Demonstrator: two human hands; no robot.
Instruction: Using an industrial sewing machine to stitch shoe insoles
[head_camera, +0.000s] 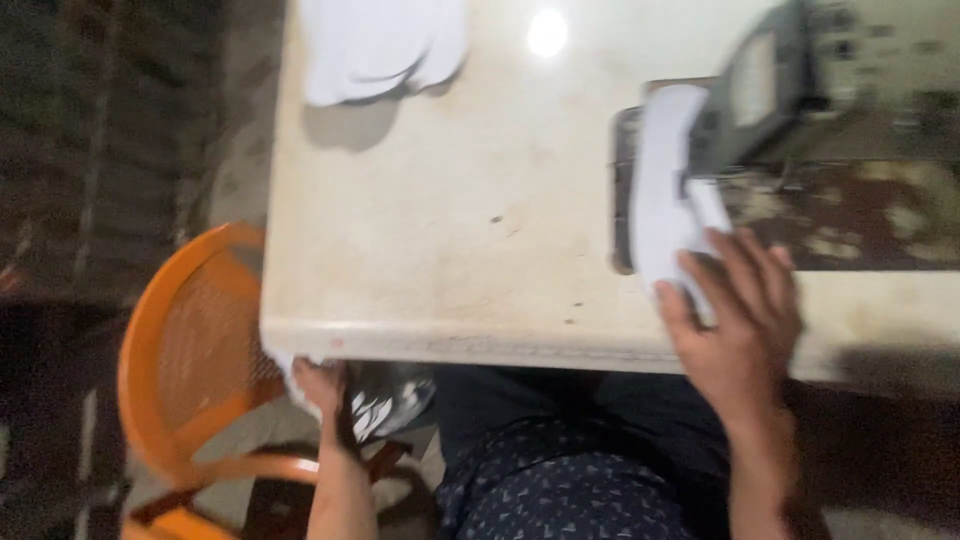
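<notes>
My right hand (735, 320) rests on a curved white piece of material (665, 200), fingers pressing its near end at the table's front edge. The piece runs up under the head of a grey sewing machine (790, 80). My left hand (325, 390) is below the table edge at the left, gripping white pieces (385, 410) that hang beside my lap. The frame is blurred, so the exact grip is hard to make out.
A cream table top (450, 220) fills the middle, with a stack of white cut pieces (380, 45) at its far edge. An orange plastic chair (180, 370) stands at the left. The machine's worn dark base plate (850, 215) lies to the right.
</notes>
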